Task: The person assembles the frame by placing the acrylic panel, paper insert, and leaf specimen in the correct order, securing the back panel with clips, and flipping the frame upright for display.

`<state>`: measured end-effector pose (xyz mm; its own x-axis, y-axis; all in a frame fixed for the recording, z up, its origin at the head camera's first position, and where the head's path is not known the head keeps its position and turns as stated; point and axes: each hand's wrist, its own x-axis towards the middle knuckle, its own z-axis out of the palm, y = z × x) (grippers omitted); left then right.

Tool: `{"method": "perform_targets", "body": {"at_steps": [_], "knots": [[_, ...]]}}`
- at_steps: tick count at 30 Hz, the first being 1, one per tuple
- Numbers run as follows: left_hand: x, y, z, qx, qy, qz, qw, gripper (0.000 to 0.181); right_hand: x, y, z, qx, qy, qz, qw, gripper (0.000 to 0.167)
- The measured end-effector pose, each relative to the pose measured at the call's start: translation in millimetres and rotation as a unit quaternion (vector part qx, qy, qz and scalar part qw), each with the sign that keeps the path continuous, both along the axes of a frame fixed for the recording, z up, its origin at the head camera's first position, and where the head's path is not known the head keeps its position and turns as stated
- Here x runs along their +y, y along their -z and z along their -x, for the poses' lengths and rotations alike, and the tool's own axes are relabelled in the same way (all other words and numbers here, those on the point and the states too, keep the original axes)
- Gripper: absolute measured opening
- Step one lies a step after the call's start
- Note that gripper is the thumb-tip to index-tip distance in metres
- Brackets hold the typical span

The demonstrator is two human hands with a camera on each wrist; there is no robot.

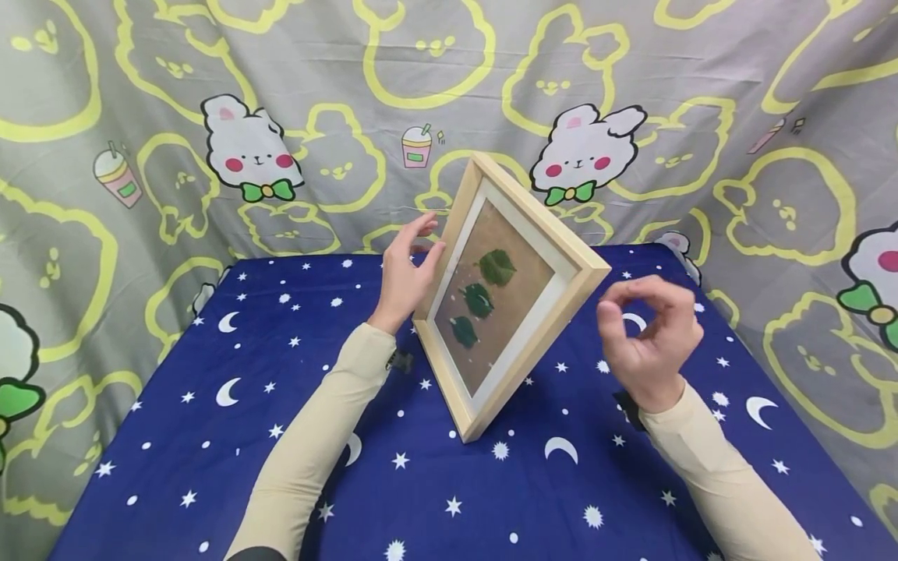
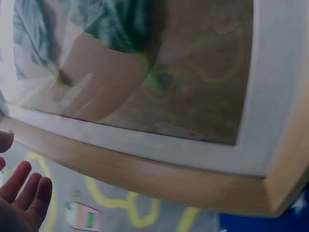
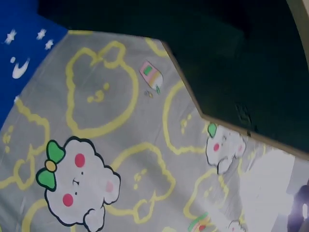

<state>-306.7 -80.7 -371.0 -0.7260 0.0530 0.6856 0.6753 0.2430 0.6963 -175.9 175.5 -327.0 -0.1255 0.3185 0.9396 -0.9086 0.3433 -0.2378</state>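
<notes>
A light wooden picture frame [image 1: 536, 382] stands tilted on the cloth, its glazed front turned towards the left hand. Behind its glass, inside a white mat, lie several dark green leaves [image 1: 496, 267]. My left hand [image 1: 409, 273] hovers beside the frame's left edge with fingers relaxed; in the left wrist view, the fingers [image 2: 35, 193] appear apart from the wooden rail [image 2: 145, 169]. Off the frame's right corner is my right hand [image 1: 652, 339], loosely curled, thumb and index finger rounded towards each other and nothing visible between them. The frame's dark green back [image 3: 217, 63] fills the right wrist view's upper part.
Under the frame spreads a dark blue tablecloth [image 1: 231, 467] printed with moons and stars. A grey curtain [image 1: 337, 47] with yellow outlines and white cartoon heads hangs behind the table and along both sides.
</notes>
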Motion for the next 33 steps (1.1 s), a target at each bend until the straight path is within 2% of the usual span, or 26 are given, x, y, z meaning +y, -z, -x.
{"method": "perform_targets", "body": {"at_steps": [5,9,14,18,23,26,33], "knots": [[-5.9,17.6,15.9,-0.053,0.018,0.004,0.9984,0.044,-1,19.1,-4.5,0.003,0.026,-0.077,0.9967,0.058],[-7.8,25.8,20.5,-0.080,0.039,0.004,0.9960,0.035,0,35.6,-2.0,0.001,0.031,-0.125,0.9916,0.053],[-7.1,29.8,23.4,-0.104,0.052,0.009,0.9932,0.032,-2,43.7,-3.1,0.000,0.049,-0.164,0.9852,0.051],[-7.5,30.9,25.1,-0.112,0.067,0.008,0.9914,0.034,-3,45.7,-4.1,0.011,0.064,-0.198,0.9781,0.049],[-8.9,33.0,28.0,-0.136,0.084,0.008,0.9871,0.036,-4,46.8,-5.2,0.012,0.093,-0.222,0.9705,0.052],[-9.8,31.1,25.9,-0.147,0.086,0.006,0.9854,0.037,-5,47.6,-5.2,0.011,0.103,-0.225,0.9690,0.052],[-13.1,8.3,2.9,-0.149,0.090,-0.021,0.9844,0.034,-1,48.6,-1.9,-0.022,0.087,-0.212,0.9731,0.048]]}}
